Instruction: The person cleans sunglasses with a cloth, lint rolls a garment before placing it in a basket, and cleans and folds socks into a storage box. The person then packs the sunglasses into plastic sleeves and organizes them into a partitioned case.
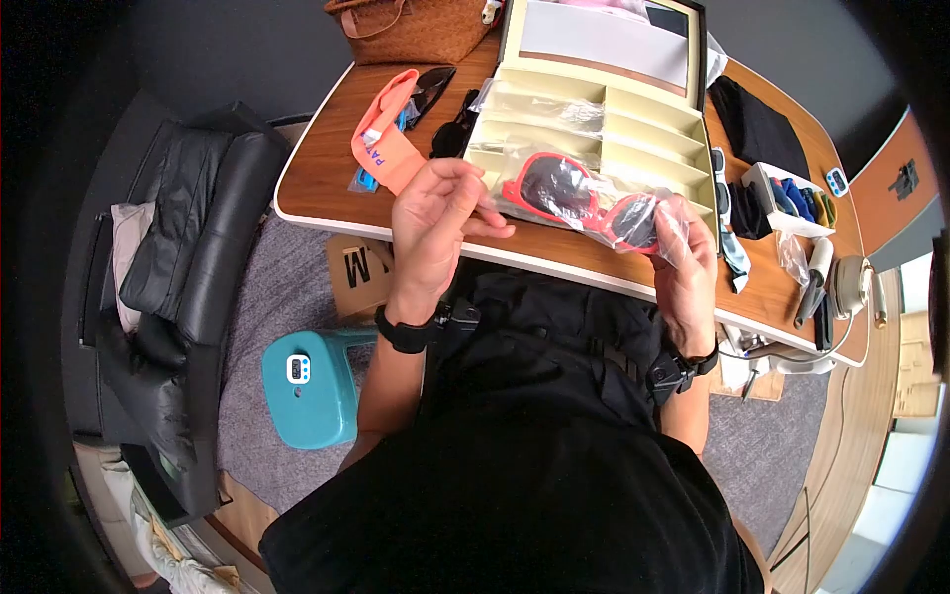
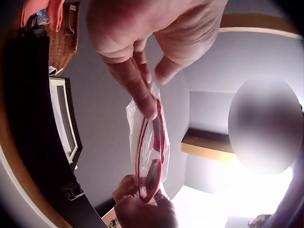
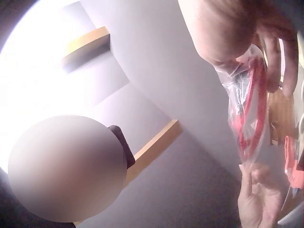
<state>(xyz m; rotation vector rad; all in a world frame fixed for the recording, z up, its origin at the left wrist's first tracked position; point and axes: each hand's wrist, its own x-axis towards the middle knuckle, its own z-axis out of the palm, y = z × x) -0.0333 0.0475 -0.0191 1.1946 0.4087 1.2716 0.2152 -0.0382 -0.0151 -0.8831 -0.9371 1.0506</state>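
I hold the red sunglasses [image 1: 584,203] in their clear bag [image 1: 633,213] above the wooden table [image 1: 327,163], left hand [image 1: 435,223] pinching one end, right hand [image 1: 688,262] gripping the other. The slick plastic could slip from my pinch (it's a thin hold) and drop into the open compartment case [image 1: 648,134]; a teal stool [image 1: 307,386] stands on grey carpet.

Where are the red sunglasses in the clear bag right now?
In the head view, the red sunglasses are held between the left hand and the right hand, just in front of the open compartment case on the wooden table.
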